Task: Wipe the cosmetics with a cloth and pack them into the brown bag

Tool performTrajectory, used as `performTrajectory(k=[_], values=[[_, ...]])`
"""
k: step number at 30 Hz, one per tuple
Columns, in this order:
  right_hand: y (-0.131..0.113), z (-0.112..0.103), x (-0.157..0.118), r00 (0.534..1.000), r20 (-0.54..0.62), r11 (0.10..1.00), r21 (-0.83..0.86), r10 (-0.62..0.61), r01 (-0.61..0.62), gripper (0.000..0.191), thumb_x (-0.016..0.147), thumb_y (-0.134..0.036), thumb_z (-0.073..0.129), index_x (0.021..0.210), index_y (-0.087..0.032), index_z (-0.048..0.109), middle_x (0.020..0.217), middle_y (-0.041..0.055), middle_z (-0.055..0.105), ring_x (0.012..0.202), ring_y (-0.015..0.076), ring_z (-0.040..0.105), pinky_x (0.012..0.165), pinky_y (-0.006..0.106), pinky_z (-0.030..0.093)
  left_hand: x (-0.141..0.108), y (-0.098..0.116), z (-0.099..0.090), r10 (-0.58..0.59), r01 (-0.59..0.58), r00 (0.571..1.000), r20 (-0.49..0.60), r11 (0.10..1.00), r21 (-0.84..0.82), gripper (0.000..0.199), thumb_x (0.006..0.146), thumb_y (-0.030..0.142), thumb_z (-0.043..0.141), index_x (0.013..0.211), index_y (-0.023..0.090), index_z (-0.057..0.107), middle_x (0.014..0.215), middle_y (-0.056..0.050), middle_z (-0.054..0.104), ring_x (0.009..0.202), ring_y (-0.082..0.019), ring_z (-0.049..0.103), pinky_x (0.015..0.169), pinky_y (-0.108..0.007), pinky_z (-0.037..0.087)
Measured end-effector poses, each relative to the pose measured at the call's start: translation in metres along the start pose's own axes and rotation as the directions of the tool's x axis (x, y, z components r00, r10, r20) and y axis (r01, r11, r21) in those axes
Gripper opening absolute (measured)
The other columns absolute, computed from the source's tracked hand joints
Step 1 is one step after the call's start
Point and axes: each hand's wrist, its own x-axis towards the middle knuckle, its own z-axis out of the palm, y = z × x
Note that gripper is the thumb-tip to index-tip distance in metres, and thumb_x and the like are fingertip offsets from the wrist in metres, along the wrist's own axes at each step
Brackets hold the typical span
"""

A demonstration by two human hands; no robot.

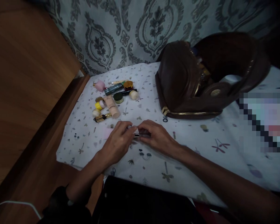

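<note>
Open brown bag (182, 77) right of cosmetics cluster (112, 105), well apart.

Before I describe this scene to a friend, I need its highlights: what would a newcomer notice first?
Probably the large, brown leather bag with gold zips, gaping open at the right. Next, the cluster of small cosmetics left of it, with a bright yellow-banded jar at its near-left side.

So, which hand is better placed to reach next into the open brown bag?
Probably the right hand: it is nearer to the brown bag. The left hand is nearer to the beige tube.
</note>
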Motion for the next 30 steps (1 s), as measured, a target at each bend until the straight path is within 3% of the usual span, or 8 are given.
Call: performTrajectory(k=[6, 9, 12, 15, 20, 24, 27, 30], values=[[0.002, 0.0, -0.001, 1.0, 0.003, 1.0, 0.018, -0.021, 0.021, 0.018, 0.08, -0.016, 0.074, 0.094, -0.02, 0.063, 0.087, 0.0028, 0.065, 0.08, 0.0175, 0.059, 0.07, 0.031, 0.048, -0.026, -0.039, -0.015, -0.166, 0.165, 0.986, 0.002, 0.982, 0.095, 0.021, 0.095, 0.016, 0.05, 0.111, 0.014, 0.064, 0.109, -0.012, 0.06, 0.102, -0.024, 0.059, 0.088, -0.041, 0.055], [0.004, 0.001, -0.001, 1.0, -0.002, 0.999, 0.03, -0.015, 0.015, 0.017, 0.081, -0.019, 0.072, 0.096, -0.02, 0.064, 0.087, 0.0031, 0.065, 0.079, 0.0173, 0.06, 0.07, 0.031, 0.049, -0.046, -0.059, -0.022, -0.289, 0.289, 0.957, -0.021, 0.953, 0.088, 0.023, 0.095, 0.019, 0.05, 0.113, 0.014, 0.065, 0.113, -0.012, 0.06, 0.106, -0.025, 0.06, 0.092, -0.043, 0.053], [0.005, 0.0, -0.001, 1.0, -0.004, 0.998, 0.055, 0.007, -0.007, 0.019, 0.081, -0.022, 0.073, 0.099, -0.02, 0.065, 0.089, 0.004, 0.065, 0.078, 0.0174, 0.061, 0.07, 0.031, 0.049, -0.059, -0.07, -0.025, -0.416, 0.416, 0.909, -0.006, 0.909, 0.033, 0.025, 0.096, 0.02, 0.049, 0.115, 0.016, 0.065, 0.113, -0.01, 0.06, 0.106, -0.023, 0.061, 0.092, -0.042, 0.053], [0.004, -0.001, -0.001, 0.999, 0.007, 0.997, 0.065, 0.034, -0.035, 0.02, 0.081, -0.023, 0.073, 0.1, -0.021, 0.065, 0.091, 0.004, 0.065, 0.08, 0.0177, 0.062, 0.07, 0.032, 0.051, -0.062, -0.074, -0.025, -0.444, 0.444, 0.896, 0.006, 0.896, 0.002, 0.026, 0.095, 0.021, 0.05, 0.114, 0.016, 0.066, 0.111, -0.01, 0.062, 0.103, -0.023, 0.063, 0.09, -0.041, 0.054], [0.0, -0.001, -0.001, 1.0, -0.011, 0.999, 0.033, -0.012, 0.013, 0.021, 0.081, -0.019, 0.072, 0.099, -0.022, 0.064, 0.089, 0.0031, 0.065, 0.079, 0.0176, 0.06, 0.068, 0.031, 0.05, -0.052, -0.062, -0.026, -0.387, 0.389, 0.919, -0.075, 0.921, 0.015, 0.024, 0.095, 0.021, 0.053, 0.114, 0.017, 0.066, 0.115, -0.01, 0.061, 0.108, -0.023, 0.062, 0.092, -0.041, 0.054], [-0.004, -0.001, -0.003, 0.992, -0.043, 0.993, -0.031, -0.119, 0.118, 0.02, 0.083, -0.015, 0.069, 0.101, -0.021, 0.061, 0.089, 0.0035, 0.064, 0.08, 0.0183, 0.058, 0.066, 0.03, 0.047, -0.03, -0.032, -0.022, -0.232, 0.23, 0.966, -0.114, 0.973, -0.029, 0.024, 0.096, 0.022, 0.054, 0.118, 0.021, 0.062, 0.118, -0.009, 0.06, 0.109, -0.021, 0.061, 0.092, -0.039, 0.054], [-0.007, -0.001, -0.006, 0.985, -0.075, 0.984, -0.088, -0.159, 0.152, 0.017, 0.085, -0.013, 0.064, 0.097, -0.021, 0.056, 0.089, 0.004, 0.063, 0.08, 0.0189, 0.057, 0.066, 0.03, 0.046, -0.01, -0.007, -0.016, -0.105, 0.101, 0.992, -0.069, 0.994, -0.052, 0.024, 0.096, 0.02, 0.052, 0.119, 0.019, 0.06, 0.116, -0.011, 0.06, 0.109, -0.022, 0.059, 0.092, -0.04, 0.054], [-0.008, 0.0, -0.007, 0.979, -0.1, 0.979, -0.116, -0.178, 0.166, 0.013, 0.086, -0.013, 0.062, 0.09, -0.021, 0.052, 0.086, 0.0044, 0.062, 0.081, 0.0196, 0.056, 0.067, 0.031, 0.046, 0.004, 0.008, -0.012, -0.049, 0.049, 0.999, 0.022, 0.999, -0.013, 0.022, 0.097, 0.018, 0.049, 0.117, 0.016, 0.059, 0.114, -0.012, 0.06, 0.106, -0.022, 0.058, 0.089, -0.04, 0.055]])
